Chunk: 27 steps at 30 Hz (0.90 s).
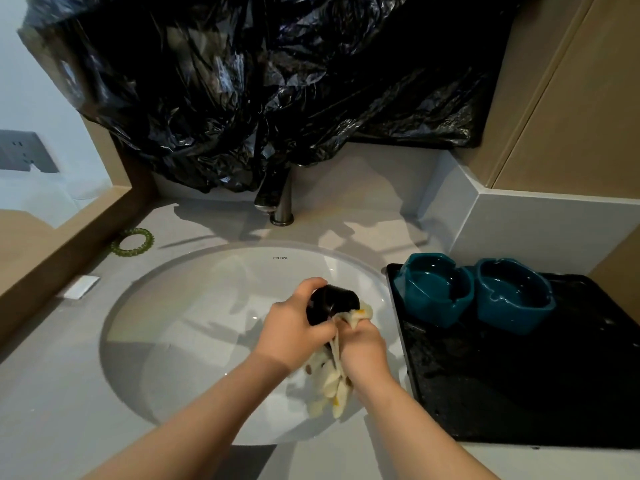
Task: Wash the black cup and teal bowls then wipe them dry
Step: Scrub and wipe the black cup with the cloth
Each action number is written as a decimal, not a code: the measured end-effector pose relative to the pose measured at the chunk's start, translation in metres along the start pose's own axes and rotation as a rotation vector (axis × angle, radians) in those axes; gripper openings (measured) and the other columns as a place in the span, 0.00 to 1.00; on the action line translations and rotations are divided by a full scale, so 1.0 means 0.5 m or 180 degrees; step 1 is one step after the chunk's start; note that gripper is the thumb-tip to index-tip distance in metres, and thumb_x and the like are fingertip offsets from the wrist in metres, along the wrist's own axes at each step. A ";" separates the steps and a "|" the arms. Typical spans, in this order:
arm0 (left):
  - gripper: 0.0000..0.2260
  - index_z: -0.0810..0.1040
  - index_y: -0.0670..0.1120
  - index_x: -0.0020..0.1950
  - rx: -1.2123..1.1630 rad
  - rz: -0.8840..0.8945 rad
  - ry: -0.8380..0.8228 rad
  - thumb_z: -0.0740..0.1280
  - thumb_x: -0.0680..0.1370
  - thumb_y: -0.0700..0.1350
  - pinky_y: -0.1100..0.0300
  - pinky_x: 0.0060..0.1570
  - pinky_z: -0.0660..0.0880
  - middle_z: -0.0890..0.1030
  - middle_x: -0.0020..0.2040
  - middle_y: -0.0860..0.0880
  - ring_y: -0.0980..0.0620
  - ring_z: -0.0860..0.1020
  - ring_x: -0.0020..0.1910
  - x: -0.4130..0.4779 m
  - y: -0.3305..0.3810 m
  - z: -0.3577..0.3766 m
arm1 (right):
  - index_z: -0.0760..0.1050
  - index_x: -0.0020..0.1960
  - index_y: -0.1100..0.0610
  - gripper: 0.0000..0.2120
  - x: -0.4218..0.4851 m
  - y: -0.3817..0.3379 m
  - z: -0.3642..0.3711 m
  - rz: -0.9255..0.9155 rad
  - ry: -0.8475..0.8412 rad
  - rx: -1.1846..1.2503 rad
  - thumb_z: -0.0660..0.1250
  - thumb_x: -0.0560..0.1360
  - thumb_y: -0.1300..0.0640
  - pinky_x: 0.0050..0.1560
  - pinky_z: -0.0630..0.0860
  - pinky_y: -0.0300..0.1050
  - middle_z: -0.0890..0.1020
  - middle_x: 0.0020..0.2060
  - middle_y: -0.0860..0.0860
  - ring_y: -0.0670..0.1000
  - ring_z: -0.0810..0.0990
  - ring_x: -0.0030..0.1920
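Two hands on one job: my left hand (294, 327) grips the cup (330, 303) on its side over the sink (194, 299), while my right hand (363, 348) is closed on the cloth (332, 382), pushed at the cup's mouth. To dry it well, I'd judge I should turn the cup against the cloth, reaching the inside bottom. Both bowls (433, 292) sit side by side on the tray (519, 393), right of the sink.
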State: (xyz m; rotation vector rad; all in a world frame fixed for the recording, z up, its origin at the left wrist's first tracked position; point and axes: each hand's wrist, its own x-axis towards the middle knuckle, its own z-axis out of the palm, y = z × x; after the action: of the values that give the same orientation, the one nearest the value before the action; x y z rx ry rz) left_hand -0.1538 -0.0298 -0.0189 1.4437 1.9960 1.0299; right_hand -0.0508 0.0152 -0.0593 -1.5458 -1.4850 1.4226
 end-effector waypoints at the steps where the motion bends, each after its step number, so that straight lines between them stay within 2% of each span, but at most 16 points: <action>1: 0.23 0.70 0.53 0.65 0.0054 0.0002 -0.0063 0.67 0.71 0.41 0.73 0.31 0.67 0.75 0.35 0.55 0.56 0.74 0.33 0.004 -0.002 -0.007 | 0.75 0.52 0.55 0.08 0.000 0.001 0.001 -0.0047 0.0023 -0.0042 0.59 0.79 0.55 0.54 0.76 0.50 0.82 0.44 0.52 0.53 0.80 0.47; 3: 0.23 0.72 0.52 0.64 0.0126 0.0043 -0.0269 0.68 0.69 0.41 0.71 0.32 0.69 0.75 0.34 0.54 0.56 0.74 0.32 0.014 -0.001 -0.022 | 0.73 0.53 0.55 0.06 0.001 0.002 0.004 -0.0215 0.0094 -0.0115 0.60 0.78 0.58 0.50 0.76 0.46 0.80 0.43 0.51 0.52 0.79 0.46; 5: 0.23 0.72 0.53 0.63 0.0409 0.0160 -0.0602 0.69 0.69 0.42 0.69 0.33 0.70 0.77 0.38 0.53 0.56 0.75 0.34 0.021 0.007 -0.036 | 0.72 0.52 0.54 0.06 -0.003 0.002 0.003 -0.0375 0.0140 -0.0125 0.60 0.76 0.59 0.45 0.77 0.44 0.79 0.39 0.48 0.48 0.78 0.41; 8: 0.22 0.74 0.53 0.62 0.0803 0.0237 -0.1161 0.68 0.69 0.43 0.71 0.33 0.71 0.76 0.39 0.55 0.59 0.74 0.36 0.028 0.027 -0.056 | 0.74 0.45 0.49 0.06 -0.013 0.000 0.004 -0.0675 0.0052 -0.0082 0.59 0.71 0.53 0.47 0.79 0.53 0.80 0.37 0.49 0.51 0.77 0.40; 10: 0.21 0.75 0.54 0.61 0.1102 0.0218 -0.1305 0.68 0.69 0.44 0.66 0.37 0.73 0.76 0.42 0.53 0.55 0.76 0.39 0.042 0.042 -0.070 | 0.75 0.51 0.49 0.10 -0.015 -0.005 0.004 -0.1036 0.0014 -0.0568 0.60 0.73 0.57 0.49 0.78 0.52 0.81 0.41 0.51 0.53 0.79 0.44; 12: 0.20 0.75 0.56 0.61 0.1361 0.0207 -0.1301 0.68 0.69 0.46 0.63 0.40 0.74 0.78 0.46 0.52 0.53 0.77 0.44 0.053 0.051 -0.083 | 0.72 0.60 0.52 0.14 -0.015 -0.005 -0.001 -0.1299 0.0081 -0.1082 0.60 0.75 0.59 0.49 0.77 0.51 0.82 0.45 0.54 0.56 0.79 0.47; 13: 0.20 0.74 0.57 0.62 0.1259 0.0172 -0.1245 0.68 0.70 0.47 0.63 0.42 0.73 0.78 0.48 0.52 0.54 0.76 0.46 0.054 0.048 -0.083 | 0.71 0.60 0.54 0.13 -0.015 -0.004 -0.002 -0.1293 0.0163 -0.1077 0.60 0.76 0.58 0.48 0.76 0.50 0.82 0.45 0.55 0.57 0.79 0.47; 15: 0.23 0.69 0.60 0.66 0.0579 0.0006 -0.1035 0.69 0.72 0.53 0.64 0.44 0.72 0.80 0.48 0.52 0.54 0.77 0.45 0.044 0.035 -0.072 | 0.73 0.56 0.57 0.08 -0.012 -0.002 -0.009 -0.0982 0.0330 -0.0642 0.60 0.78 0.57 0.46 0.75 0.48 0.81 0.42 0.55 0.57 0.79 0.45; 17: 0.25 0.65 0.58 0.68 0.0036 -0.0073 -0.0793 0.69 0.73 0.55 0.63 0.41 0.73 0.82 0.43 0.51 0.55 0.78 0.40 0.021 0.027 -0.046 | 0.74 0.52 0.59 0.07 -0.003 -0.001 -0.011 -0.0424 0.0450 -0.0107 0.60 0.78 0.57 0.46 0.74 0.45 0.81 0.41 0.53 0.54 0.79 0.44; 19: 0.23 0.66 0.53 0.67 0.0396 0.0077 -0.0494 0.68 0.74 0.53 0.62 0.40 0.73 0.82 0.43 0.52 0.54 0.78 0.40 0.004 0.017 -0.012 | 0.75 0.51 0.59 0.08 0.008 -0.002 -0.012 -0.0122 0.0453 0.0052 0.61 0.78 0.56 0.47 0.75 0.45 0.81 0.42 0.53 0.54 0.80 0.45; 21: 0.17 0.71 0.49 0.61 0.0726 0.0106 -0.0126 0.66 0.74 0.50 0.59 0.40 0.74 0.81 0.42 0.49 0.50 0.79 0.41 0.001 0.008 0.001 | 0.75 0.49 0.59 0.08 0.006 -0.003 -0.012 -0.0097 0.0372 -0.0126 0.60 0.77 0.57 0.45 0.74 0.45 0.81 0.42 0.54 0.54 0.79 0.44; 24: 0.14 0.75 0.48 0.50 0.0663 -0.0052 -0.0335 0.64 0.67 0.50 0.55 0.38 0.78 0.80 0.35 0.49 0.48 0.80 0.36 0.010 0.004 -0.021 | 0.71 0.51 0.59 0.06 -0.007 -0.005 -0.012 -0.0360 0.0328 -0.0358 0.58 0.77 0.61 0.42 0.71 0.43 0.79 0.40 0.53 0.52 0.77 0.41; 27: 0.07 0.75 0.47 0.43 0.0999 0.0014 -0.0856 0.65 0.67 0.47 0.57 0.38 0.79 0.80 0.30 0.51 0.52 0.81 0.31 0.018 0.017 -0.053 | 0.71 0.57 0.50 0.13 -0.013 -0.010 -0.011 -0.0806 0.0280 -0.0629 0.58 0.76 0.63 0.43 0.74 0.44 0.79 0.43 0.52 0.53 0.77 0.44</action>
State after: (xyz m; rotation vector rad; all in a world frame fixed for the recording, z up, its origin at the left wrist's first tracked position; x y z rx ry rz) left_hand -0.1715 -0.0279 0.0044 1.6468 2.0154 0.5031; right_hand -0.0462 0.0116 -0.0514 -1.4511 -1.7396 1.0777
